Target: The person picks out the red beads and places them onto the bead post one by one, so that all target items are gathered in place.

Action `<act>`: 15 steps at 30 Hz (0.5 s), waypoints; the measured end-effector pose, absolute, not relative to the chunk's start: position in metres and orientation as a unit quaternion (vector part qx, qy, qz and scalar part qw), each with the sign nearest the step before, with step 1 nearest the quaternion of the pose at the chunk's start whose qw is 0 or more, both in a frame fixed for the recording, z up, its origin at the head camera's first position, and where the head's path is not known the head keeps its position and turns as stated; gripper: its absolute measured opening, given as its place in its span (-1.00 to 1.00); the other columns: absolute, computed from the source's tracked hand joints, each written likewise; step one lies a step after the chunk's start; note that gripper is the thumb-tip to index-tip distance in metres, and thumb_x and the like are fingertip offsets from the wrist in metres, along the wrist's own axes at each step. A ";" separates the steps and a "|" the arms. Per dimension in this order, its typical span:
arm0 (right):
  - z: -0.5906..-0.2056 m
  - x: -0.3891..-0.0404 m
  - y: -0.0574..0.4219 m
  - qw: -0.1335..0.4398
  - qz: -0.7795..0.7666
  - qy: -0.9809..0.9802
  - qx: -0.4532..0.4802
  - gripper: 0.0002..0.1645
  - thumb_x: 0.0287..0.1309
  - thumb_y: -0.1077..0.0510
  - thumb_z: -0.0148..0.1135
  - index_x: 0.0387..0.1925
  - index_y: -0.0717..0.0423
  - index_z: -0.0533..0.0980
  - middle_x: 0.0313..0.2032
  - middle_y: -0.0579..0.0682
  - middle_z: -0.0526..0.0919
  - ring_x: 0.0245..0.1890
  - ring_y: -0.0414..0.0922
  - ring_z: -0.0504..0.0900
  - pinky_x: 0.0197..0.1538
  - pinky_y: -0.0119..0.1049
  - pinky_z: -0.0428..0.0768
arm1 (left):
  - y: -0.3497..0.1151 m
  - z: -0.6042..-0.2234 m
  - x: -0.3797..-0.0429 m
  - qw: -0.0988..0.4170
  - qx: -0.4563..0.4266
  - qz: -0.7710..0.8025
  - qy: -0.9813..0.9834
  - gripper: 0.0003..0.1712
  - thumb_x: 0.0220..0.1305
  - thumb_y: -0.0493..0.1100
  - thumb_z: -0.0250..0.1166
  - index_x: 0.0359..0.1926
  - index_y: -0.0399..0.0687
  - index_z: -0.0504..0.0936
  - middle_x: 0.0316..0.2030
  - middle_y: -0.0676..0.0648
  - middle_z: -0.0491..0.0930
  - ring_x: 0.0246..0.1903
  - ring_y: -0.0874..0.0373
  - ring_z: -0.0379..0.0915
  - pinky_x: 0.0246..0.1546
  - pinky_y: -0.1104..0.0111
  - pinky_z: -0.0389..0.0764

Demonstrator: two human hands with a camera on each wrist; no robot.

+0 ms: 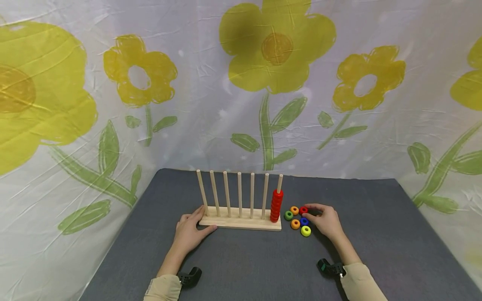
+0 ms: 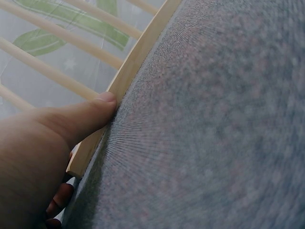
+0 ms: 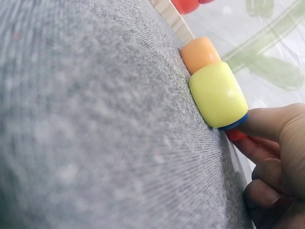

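A wooden peg stand (image 1: 241, 224) with several upright pegs stands on the table, and a stack of red beads (image 1: 276, 206) fills most of its rightmost peg. My left hand (image 1: 189, 230) grips the stand's left end, thumb along the front edge of the base (image 2: 125, 78) and fingers behind it. To the right of the stand, my right hand (image 1: 326, 222) pinches a loose red bead (image 1: 303, 210) between thumb and forefinger. Beside that bead lie a blue bead (image 1: 304, 221), a yellow bead (image 3: 219, 95), a green bead (image 1: 288, 215) and two orange beads (image 1: 295, 224).
A dark grey cloth (image 1: 241, 263) covers the table. Behind it hangs a pale curtain (image 1: 196, 133) printed with yellow flowers. Each wrist wears a black camera (image 1: 330, 267) at the sleeve cuff.
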State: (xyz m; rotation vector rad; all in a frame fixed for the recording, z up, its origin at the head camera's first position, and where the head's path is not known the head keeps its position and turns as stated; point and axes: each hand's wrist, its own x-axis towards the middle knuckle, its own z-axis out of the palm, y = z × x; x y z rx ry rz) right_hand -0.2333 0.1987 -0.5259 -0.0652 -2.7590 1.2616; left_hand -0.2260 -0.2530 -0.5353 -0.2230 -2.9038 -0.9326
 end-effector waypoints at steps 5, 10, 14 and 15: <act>-0.525 -0.233 0.198 0.054 0.418 -0.907 -0.020 -0.57 0.29 0.16 0.50 0.16 0.21 0.71 0.11 0.32 0.74 -0.70 -0.23 0.22 -0.55 -0.34 0.23 | -0.252 -0.535 -0.226 0.041 -0.072 -0.308 -0.948 0.01 0.30 0.20 0.51 0.58 -0.16 0.36 0.54 -0.21 0.36 0.35 -0.33 0.30 0.23 -0.22 0.31; -0.526 -0.233 0.198 0.057 0.418 -0.906 -0.017 -0.57 0.30 0.16 0.50 0.16 0.20 0.71 0.13 0.32 0.73 -0.69 -0.22 0.23 -0.55 -0.34 0.24 | -0.252 -0.534 -0.225 0.040 -0.072 -0.309 -0.947 0.00 0.30 0.20 0.51 0.58 -0.17 0.37 0.54 -0.22 0.36 0.35 -0.33 0.30 0.24 -0.22 0.30; -0.525 -0.233 0.199 0.062 0.416 -0.907 -0.015 -0.58 0.29 0.15 0.51 0.15 0.19 0.72 0.14 0.31 0.73 -0.60 -0.18 0.45 -0.51 -0.33 0.35 | -0.252 -0.534 -0.225 0.040 -0.072 -0.307 -0.948 0.00 0.30 0.20 0.51 0.58 -0.16 0.37 0.54 -0.21 0.36 0.36 -0.33 0.29 0.24 -0.22 0.30; -0.525 -0.232 0.200 0.062 0.415 -0.908 -0.014 -0.58 0.30 0.15 0.51 0.15 0.18 0.72 0.15 0.31 0.73 -0.54 -0.15 0.52 -0.48 -0.32 0.40 | -0.253 -0.534 -0.225 0.040 -0.072 -0.305 -0.949 0.00 0.30 0.21 0.51 0.58 -0.15 0.36 0.55 -0.21 0.35 0.36 -0.33 0.29 0.24 -0.22 0.30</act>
